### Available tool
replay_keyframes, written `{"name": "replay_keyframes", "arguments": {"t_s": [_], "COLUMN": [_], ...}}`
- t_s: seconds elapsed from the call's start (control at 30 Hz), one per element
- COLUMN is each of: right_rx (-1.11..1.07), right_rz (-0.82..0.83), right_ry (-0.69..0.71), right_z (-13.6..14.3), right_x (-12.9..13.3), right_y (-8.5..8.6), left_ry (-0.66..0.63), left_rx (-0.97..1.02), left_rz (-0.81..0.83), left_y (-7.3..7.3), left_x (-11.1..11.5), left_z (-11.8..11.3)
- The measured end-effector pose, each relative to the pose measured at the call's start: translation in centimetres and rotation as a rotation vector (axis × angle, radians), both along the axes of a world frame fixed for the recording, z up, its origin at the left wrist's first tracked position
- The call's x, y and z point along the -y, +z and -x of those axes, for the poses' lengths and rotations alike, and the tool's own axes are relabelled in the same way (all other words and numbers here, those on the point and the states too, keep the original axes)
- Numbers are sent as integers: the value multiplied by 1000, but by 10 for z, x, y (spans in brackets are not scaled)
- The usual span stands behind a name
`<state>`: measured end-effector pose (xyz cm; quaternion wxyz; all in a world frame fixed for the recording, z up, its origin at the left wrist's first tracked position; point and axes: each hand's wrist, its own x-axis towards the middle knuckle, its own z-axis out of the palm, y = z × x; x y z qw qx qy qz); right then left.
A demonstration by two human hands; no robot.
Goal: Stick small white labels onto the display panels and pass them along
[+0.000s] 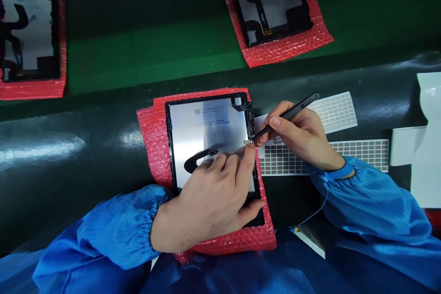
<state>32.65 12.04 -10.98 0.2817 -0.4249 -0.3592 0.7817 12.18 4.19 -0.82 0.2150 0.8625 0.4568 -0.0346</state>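
A tablet back panel [203, 128] with a silver face and black frame lies on a red bubble-wrap sheet [153, 140] in front of me. My left hand [210, 197] rests flat on the panel, its index fingertip pressing near the right edge. My right hand [303, 135] grips black tweezers [289, 114] like a pen. The tweezer tip holds a small pale sticker [248, 141] at the panel's right edge, beside my left fingertip. A black flex cable [195, 161] curves over the panel, partly hidden by my left hand.
Two white sticker sheets with small grids [358, 154] [339, 110] lie right of the panel. White paper [425, 161] sits at the far right. On the green belt [155, 50] behind lie two more panels on red wrap [32, 41] [275, 7].
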Motion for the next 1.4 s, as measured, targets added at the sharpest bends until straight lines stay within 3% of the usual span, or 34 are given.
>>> {"name": "replay_keyframes", "arguments": {"t_s": [0.3,0.5,0.63,0.73,0.87,1.13,1.4], "right_rx": [-31,107,322,349,354,365,403], "right_rz": [-11,-284,-271,-215,-203,-201,-171], "right_ry": [-52,-266,-111,-11,-9,13,36], "right_z": [-1,-28,-49,-56,-54,-51,-48], "right_x": [-5,-14,-6,1,4,2,1], "right_y": [5,19,11,-3,-12,-7,-9], "left_ry": [5,45,94,96,87,86,50], "left_rx": [-4,14,0,-6,-19,21,70], "left_rz": [32,19,24,12,-18,-7,-37], "left_y": [-1,-1,-2,-3,-3,0,-6], "left_x": [-2,-1,1,3,6,11,13], "left_z": [-1,2,3,2,3,9,15]}}
